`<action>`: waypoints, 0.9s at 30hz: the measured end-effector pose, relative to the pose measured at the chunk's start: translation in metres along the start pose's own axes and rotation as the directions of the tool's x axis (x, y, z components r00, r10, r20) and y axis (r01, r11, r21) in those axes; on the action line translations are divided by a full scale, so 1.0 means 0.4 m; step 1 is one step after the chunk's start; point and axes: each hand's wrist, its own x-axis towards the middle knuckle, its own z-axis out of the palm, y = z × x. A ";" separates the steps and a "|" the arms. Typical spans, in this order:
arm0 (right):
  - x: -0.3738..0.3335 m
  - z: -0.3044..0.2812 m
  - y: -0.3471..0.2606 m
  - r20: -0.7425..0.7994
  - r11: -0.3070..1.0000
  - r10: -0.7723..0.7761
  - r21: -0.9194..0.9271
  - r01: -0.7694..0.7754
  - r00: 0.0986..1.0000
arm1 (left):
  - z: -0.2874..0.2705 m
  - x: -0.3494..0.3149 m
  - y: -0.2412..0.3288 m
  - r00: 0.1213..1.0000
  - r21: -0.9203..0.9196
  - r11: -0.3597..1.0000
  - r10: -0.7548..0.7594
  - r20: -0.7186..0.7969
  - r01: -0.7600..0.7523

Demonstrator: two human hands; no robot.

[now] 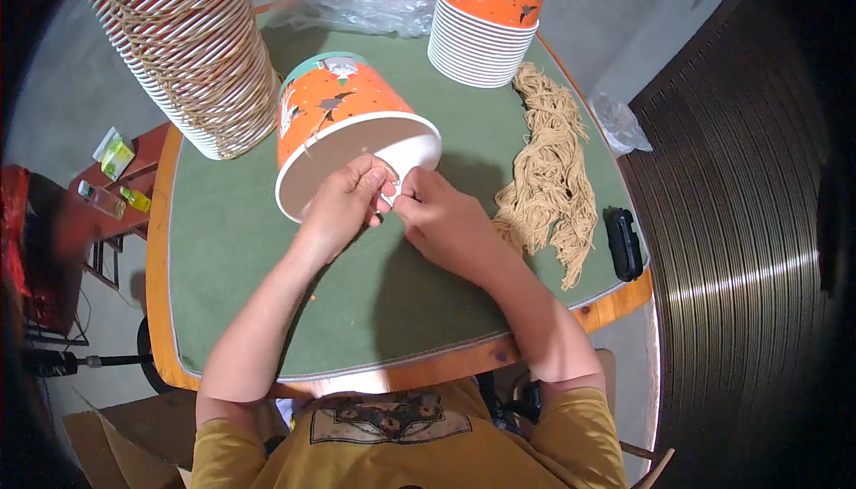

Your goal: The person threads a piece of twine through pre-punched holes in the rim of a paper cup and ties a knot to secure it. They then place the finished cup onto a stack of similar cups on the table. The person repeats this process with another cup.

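Note:
An orange paper bucket (334, 101) with printed figures, a green base band and a white rim lies tilted on its side, its mouth toward me. A short bit of tan cord shows at the rim's left upper part. At the rim's lower right, my left hand (343, 199) has thumb and finger pinched on a thin cord (393, 183). Close beside it, my right hand (441, 221) is closed with its fingertips pinched at the same cord. The cord's path between the fingers is mostly hidden.
Nested buckets with cord handles (192, 52) tower at the left; another bucket stack (486, 30) stands at the back. A tan cord bundle (548, 172) and a black case (623, 244) lie right on the green-covered table (339, 328). Clear plastic wrap (374, 8) lies behind.

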 end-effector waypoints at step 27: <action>0.002 0.075 0.005 -0.200 0.953 0.155 0.287 -0.093 0.967 | -0.040 -0.027 -0.012 0.938 0.576 0.741 0.304 0.168 -0.344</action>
